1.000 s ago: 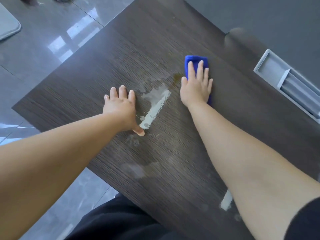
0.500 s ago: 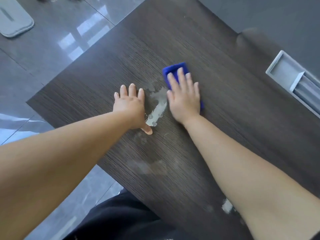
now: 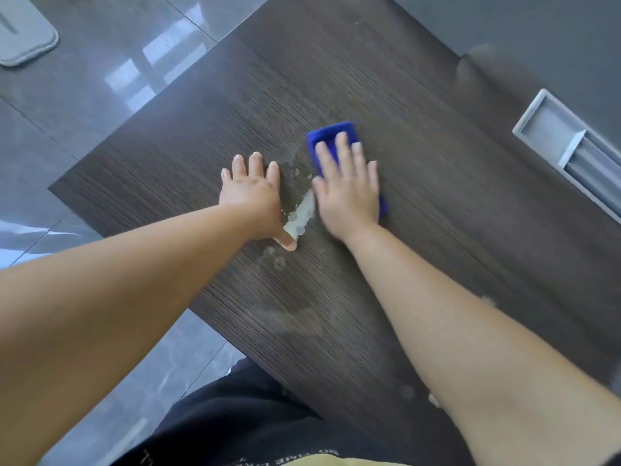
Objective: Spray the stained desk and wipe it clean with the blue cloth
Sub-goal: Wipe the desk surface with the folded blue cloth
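Observation:
A dark wood-grain desk (image 3: 420, 95) fills the middle of the head view. A pale wet stain (image 3: 302, 213) lies on it between my two hands. My right hand (image 3: 347, 188) presses flat, fingers straight, on a folded blue cloth (image 3: 331, 132), which shows past the fingertips and at the hand's right edge. The cloth's left side touches the stain. My left hand (image 3: 253, 193) rests flat on the desk just left of the stain, thumb tip at its lower end. Fainter damp patches (image 3: 285, 317) sit nearer to me.
A grey recessed cable tray (image 3: 551, 132) is set into the desk at the right. Glossy grey floor tiles (image 3: 117, 79) lie beyond the desk's left edge, with a grey mat (image 3: 23, 38) at the top left. My dark clothing (image 3: 252, 415) is at the bottom.
My right hand slid the blue cloth left over the stain and nearer my left hand, covering most of the wet patch. My left hand stayed planted.

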Demonstrator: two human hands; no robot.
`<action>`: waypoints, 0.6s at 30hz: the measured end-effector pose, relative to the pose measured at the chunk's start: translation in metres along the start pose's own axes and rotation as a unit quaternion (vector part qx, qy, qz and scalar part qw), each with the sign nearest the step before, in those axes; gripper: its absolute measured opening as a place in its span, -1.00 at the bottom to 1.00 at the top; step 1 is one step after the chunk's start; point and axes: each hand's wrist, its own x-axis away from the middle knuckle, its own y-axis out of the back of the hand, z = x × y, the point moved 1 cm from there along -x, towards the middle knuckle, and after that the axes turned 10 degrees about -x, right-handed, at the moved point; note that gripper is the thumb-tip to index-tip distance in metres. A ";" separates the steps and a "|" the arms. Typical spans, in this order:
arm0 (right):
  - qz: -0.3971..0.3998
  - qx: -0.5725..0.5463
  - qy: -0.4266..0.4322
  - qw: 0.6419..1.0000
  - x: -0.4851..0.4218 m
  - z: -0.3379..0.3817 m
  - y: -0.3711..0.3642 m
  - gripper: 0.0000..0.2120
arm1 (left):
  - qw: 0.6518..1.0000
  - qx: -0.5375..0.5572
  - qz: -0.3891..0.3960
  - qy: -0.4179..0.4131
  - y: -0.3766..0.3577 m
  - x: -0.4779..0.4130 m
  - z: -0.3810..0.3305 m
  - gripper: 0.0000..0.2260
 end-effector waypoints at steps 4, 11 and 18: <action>0.096 0.012 0.236 0.967 0.058 -0.038 0.005 -0.53 | 1.000 0.009 -0.018 -0.012 -0.002 0.002 0.000 0.20; -0.020 -0.002 -0.088 0.996 0.044 -0.042 0.010 -0.50 | 0.998 0.049 -0.021 -0.039 -0.003 0.007 0.011 0.17; 0.073 0.001 0.221 0.972 0.106 -0.016 -0.012 -0.52 | 0.973 0.203 -0.106 -0.041 -0.008 0.023 0.040 -0.51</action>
